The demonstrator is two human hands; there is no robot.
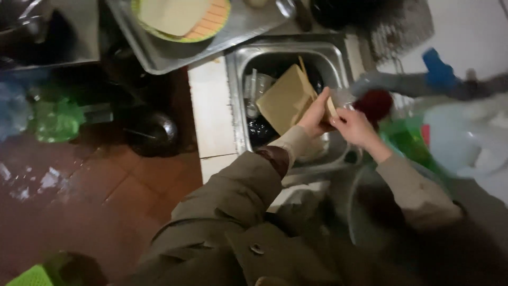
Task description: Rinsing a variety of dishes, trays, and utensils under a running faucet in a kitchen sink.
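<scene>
a person in an olive coat is standing over a steel sink (338, 58), both hands meeting above its right side. the left hand (316, 114) is curling around the lower corner of a tan cutting board (286, 98), which is leaning tilted in the basin, apparently so that it stays over the sink. the right hand (355, 127) is clenching a small pale object (332, 108), perhaps a scrubber or a bit of soap, pressed against the board's edge beside the left hand; the blur is making it hard to say what it is. a dark red round thing (374, 103) is sitting just beyond the right hand, its nature unclear. under the board, glassware or cutlery (254, 90) is glinting in the basin, mostly hidden. a metal tray (159, 58) holding a yellow-green plate (211, 26) is resting at the top, cut off by the frame. to the right, green plastic (407, 140), a pale translucent container (460, 137) and a blue-capped item (438, 69) are crowding the desk, all smeared by motion. on the wet red tile floor (106, 196) a dark round pot (156, 135) and green bags (55, 119) are lying near the white tiled edge (211, 111). the person's lower body is filling the bottom of the view, hiding whatever is standing beneath the sink.
</scene>
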